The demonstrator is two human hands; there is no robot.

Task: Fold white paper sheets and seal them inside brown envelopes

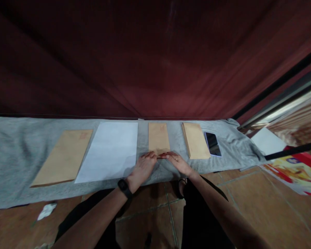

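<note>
A narrow brown envelope (159, 137) lies on the grey cloth (12, 155) straight ahead of me. My left hand (142, 169), with a black watch on the wrist, has its fingers bent and pressed on the envelope's near edge. My right hand (178, 162) meets it there, fingertips pinched on the same edge. Left of the envelope lie a white sheet of paper (110, 150) and a larger brown envelope (64, 155). A stack of brown envelopes (196, 140) lies to the right.
A dark phone (213, 144) rests beside the stack. A dark red curtain (145, 58) hangs behind the cloth. White paper (268, 141) and a colourful printed sheet (295, 171) lie at the right. A crumpled white scrap (47, 210) sits on the tiled floor.
</note>
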